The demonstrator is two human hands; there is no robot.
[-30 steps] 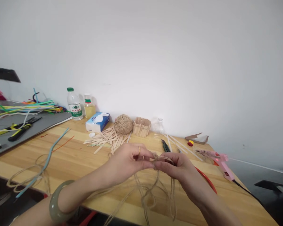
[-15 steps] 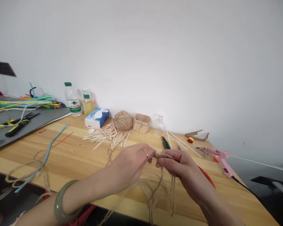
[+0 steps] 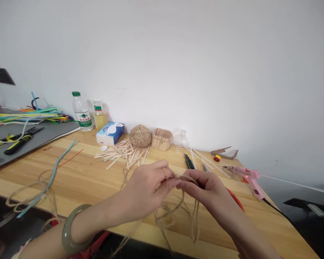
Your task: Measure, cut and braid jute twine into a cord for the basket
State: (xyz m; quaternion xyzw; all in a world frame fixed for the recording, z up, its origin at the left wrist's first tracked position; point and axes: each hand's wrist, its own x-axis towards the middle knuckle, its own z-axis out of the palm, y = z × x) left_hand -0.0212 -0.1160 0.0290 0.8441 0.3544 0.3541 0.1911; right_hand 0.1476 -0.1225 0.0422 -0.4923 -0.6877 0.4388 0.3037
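Note:
My left hand [image 3: 151, 185] pinches jute twine [image 3: 187, 177] between thumb and fingers, near the middle of the view above the table. Close against it, my right hand [image 3: 205, 187] is closed on the same twine, fingertips almost meeting the left ones. A small knotted or twisted part shows between the two hands, partly covered by fingers. Loose loops of twine hang below the right hand toward the table's front edge. A strand also runs up behind the left hand toward the twine ball [image 3: 140, 136].
Behind the hands lie wooden craft sticks [image 3: 124, 151], a stick basket [image 3: 162, 139], a tissue box [image 3: 110, 133] and a water bottle [image 3: 82, 111]. A utility knife [image 3: 189, 162] and pink glue gun [image 3: 251, 176] are right. Pliers [image 3: 21, 140] and a blue pipe cleaner [image 3: 54, 172] are left.
My left thumb has come forward to pinch the twine beside my right fingertips. The hanging loops have swung and shifted slightly. Both hands stay close together.

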